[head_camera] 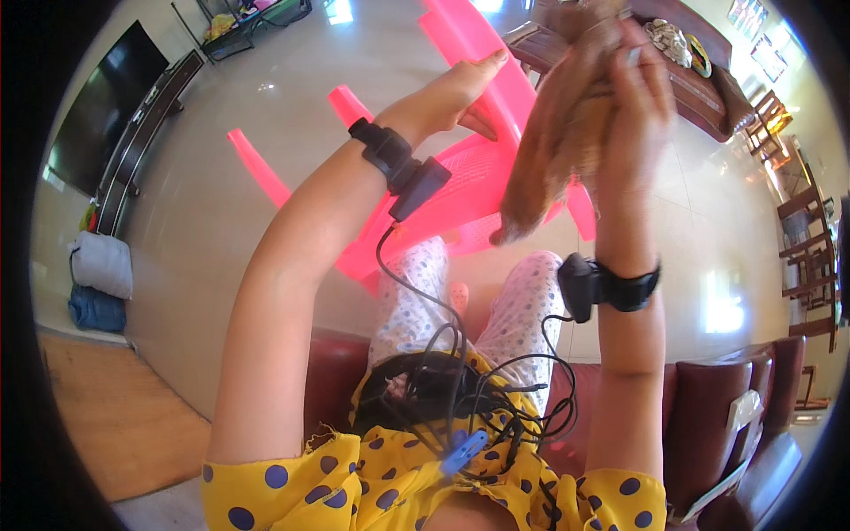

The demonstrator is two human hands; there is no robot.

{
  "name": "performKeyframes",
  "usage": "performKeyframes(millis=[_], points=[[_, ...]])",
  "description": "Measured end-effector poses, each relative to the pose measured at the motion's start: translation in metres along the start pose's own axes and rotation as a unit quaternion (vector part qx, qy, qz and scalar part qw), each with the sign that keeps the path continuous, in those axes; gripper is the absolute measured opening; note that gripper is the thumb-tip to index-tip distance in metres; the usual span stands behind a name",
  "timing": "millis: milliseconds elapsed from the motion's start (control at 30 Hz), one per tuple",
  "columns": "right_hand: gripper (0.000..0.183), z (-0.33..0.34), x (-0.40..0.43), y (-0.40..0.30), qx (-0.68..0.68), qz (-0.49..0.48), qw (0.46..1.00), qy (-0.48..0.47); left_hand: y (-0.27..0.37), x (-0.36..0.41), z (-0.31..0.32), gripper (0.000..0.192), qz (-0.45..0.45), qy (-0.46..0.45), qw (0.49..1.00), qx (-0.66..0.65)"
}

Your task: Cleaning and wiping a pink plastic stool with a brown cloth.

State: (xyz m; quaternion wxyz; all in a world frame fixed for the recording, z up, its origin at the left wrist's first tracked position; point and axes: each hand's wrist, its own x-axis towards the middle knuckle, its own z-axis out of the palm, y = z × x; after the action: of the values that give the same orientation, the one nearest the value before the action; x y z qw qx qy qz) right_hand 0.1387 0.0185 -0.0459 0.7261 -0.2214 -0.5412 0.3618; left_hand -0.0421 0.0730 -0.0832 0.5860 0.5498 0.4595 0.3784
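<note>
My left hand (465, 93) is on a tilted pink plastic chair (491, 159), its thumb extended and its other fingers partly hidden against the chair. To the right, my right hand (634, 99), blurred, holds a brown cloth (564, 133) that hangs down in front of the chair. Some of the cloth's upper part is too blurred to make out. Both wrists wear black straps with small devices, and black cables run from them to a pile on my lap.
A dark red leather sofa (707, 411) is under and beside me. A brown sofa (697, 93) stands at the upper right, wooden chairs (810, 245) at the far right. A television (106, 106) and low cabinet (149, 126) are at left, near bundled bedding (103, 265).
</note>
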Motion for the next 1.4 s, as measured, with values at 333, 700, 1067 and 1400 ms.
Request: performKeyframes(millis=[333,700,1067,1400], points=[[0.075,-0.027,-0.106,0.115,-0.533,-0.137,0.814,-0.184,-0.007,0.018,-0.014,0.057,-0.029,0.025,0.999,-0.021],[0.052,-0.013,-0.156,0.129,-0.502,-0.341,0.71,-0.358,-0.008,0.002,-0.013,0.055,-0.039,0.012,0.999,-0.034],[0.019,0.013,-0.131,0.108,-0.497,-0.305,0.709,-0.397,-0.011,0.011,0.01,0.067,0.008,-0.039,0.999,0.007],[0.023,-0.02,-0.131,0.091,-0.492,-0.32,0.735,-0.338,-0.018,-0.051,-0.078,0.042,0.067,0.119,0.969,0.208]])
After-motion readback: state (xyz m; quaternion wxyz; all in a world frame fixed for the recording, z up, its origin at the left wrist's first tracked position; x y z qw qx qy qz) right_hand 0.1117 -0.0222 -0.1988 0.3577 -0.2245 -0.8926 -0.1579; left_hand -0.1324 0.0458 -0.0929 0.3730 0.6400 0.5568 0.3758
